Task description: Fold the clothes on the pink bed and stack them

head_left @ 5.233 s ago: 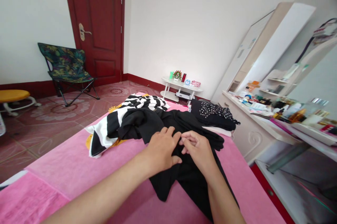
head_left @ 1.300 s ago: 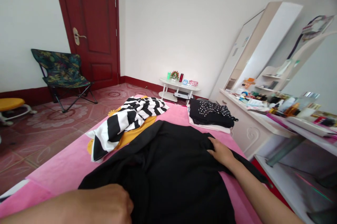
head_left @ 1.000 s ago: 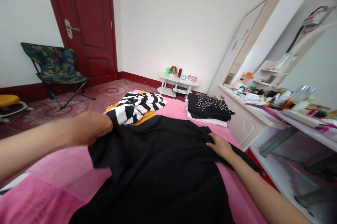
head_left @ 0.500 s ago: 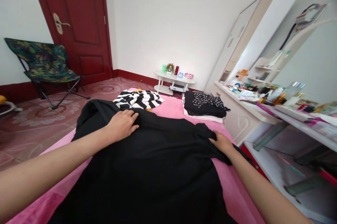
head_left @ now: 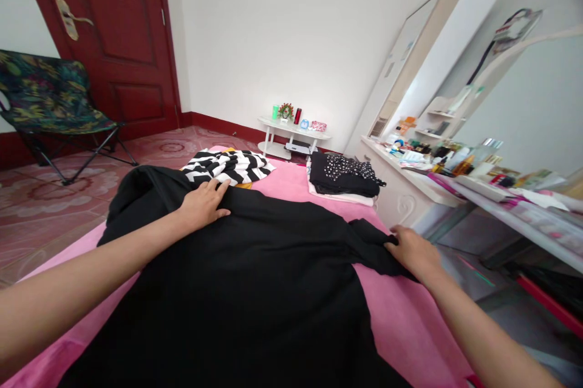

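Left hand [head_left: 203,206] flat, fingers apart, on black garment [head_left: 255,291]; right hand [head_left: 412,251] pinches its sleeve; striped top [head_left: 228,166], folded dotted clothes [head_left: 341,172] beyond

A striped garment [head_left: 228,166] lies beyond; a folding chair [head_left: 43,99] stands near the door [head_left: 104,36].

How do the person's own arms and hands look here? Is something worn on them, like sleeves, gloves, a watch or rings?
Both arms are bare as far as the picture shows: no sleeve reaches either forearm. The left hand and the right hand wear no gloves. No watch, bracelet or ring shows on either wrist or on the fingers, and no marks or tattoos show. The upper arms lie outside the picture, so short sleeves cannot be ruled out.
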Demonstrator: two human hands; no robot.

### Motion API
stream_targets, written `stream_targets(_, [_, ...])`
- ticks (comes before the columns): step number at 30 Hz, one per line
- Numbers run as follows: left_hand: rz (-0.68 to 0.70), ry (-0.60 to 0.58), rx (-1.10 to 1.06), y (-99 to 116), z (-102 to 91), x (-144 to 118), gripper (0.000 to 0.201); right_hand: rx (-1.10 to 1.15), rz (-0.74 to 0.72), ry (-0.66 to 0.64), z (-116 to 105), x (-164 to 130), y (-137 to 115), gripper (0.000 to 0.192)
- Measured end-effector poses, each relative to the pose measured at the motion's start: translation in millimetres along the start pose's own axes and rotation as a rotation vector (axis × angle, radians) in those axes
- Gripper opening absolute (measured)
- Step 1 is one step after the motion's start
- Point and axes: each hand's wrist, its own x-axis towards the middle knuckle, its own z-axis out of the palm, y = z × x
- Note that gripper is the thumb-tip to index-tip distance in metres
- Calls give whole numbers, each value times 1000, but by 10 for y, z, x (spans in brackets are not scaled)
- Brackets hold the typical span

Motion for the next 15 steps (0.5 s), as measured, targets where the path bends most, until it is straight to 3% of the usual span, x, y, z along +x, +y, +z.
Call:
stream_targets(3, [-25, -84, -27, 10, 38, 141, 79, 169, -150, 115, 0, -18, -338, 52])
stream_targets(5, [-36, -118, -46, 13, 34, 182, 70, 286, -230, 29, 91, 14, -552, 62])
stream_targets(8, [-16, -72, -89, 10, 21, 136, 41, 329, -248, -81, 315, 60, -756, 71])
stream_targets(12, [45, 42, -211, 11, 26, -17, 19, 346, -258, -62, 472, 57, -807, 45])
stream_targets(15, [1, -15, -535, -18, -37, -9, 21, 455, -248, -12, 347, 62, -744, 32])
